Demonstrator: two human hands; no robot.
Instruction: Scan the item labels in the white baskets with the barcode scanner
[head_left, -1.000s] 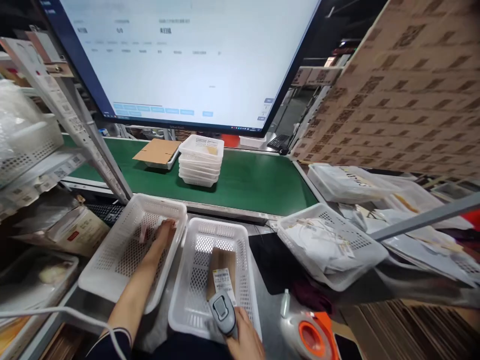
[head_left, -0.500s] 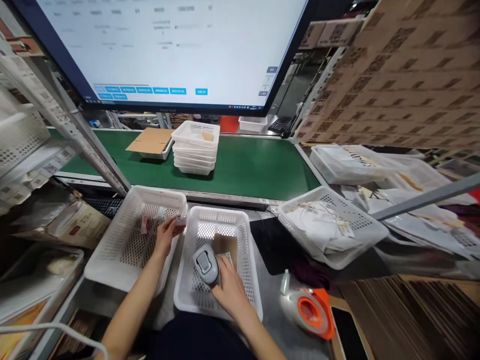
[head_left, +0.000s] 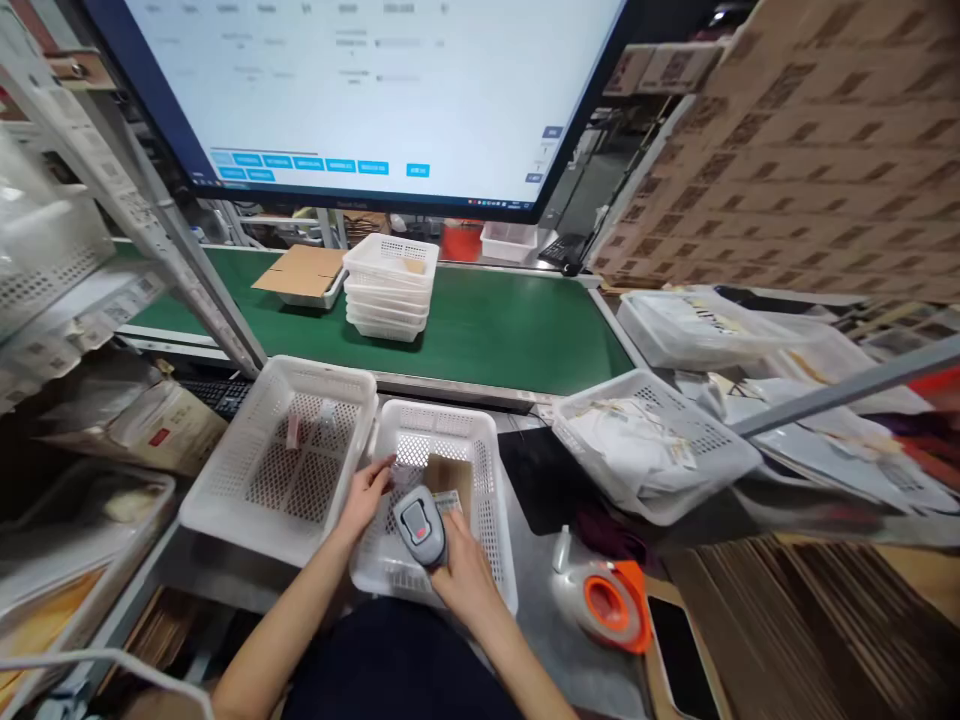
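Note:
My right hand (head_left: 463,562) is closed round a grey handheld barcode scanner (head_left: 420,526), held over the nearer white basket (head_left: 496,500). My left hand (head_left: 365,494) is at that basket's left rim, fingers pinched on a small clear packet (head_left: 405,474) that looks blurred. A flat brown cardboard piece (head_left: 454,474) lies in this basket, and a label (head_left: 448,502) shows beside the scanner, partly hidden by my right hand. In the left white basket (head_left: 225,510) lie a small pinkish packet (head_left: 292,430) and a clear one (head_left: 328,412).
A monitor (head_left: 375,100) hangs above a green conveyor belt (head_left: 517,330) bearing stacked white baskets (head_left: 388,300) and cardboard (head_left: 300,270). To the right are a basket of white papers (head_left: 630,450), a tape dispenser (head_left: 607,605), a phone (head_left: 682,655) and upright cardboard sheets (head_left: 802,620).
My left hand has moved right with the small packet, from the left basket's edge to over the right basket. The scanner stays in my right hand; the view has shifted slightly.

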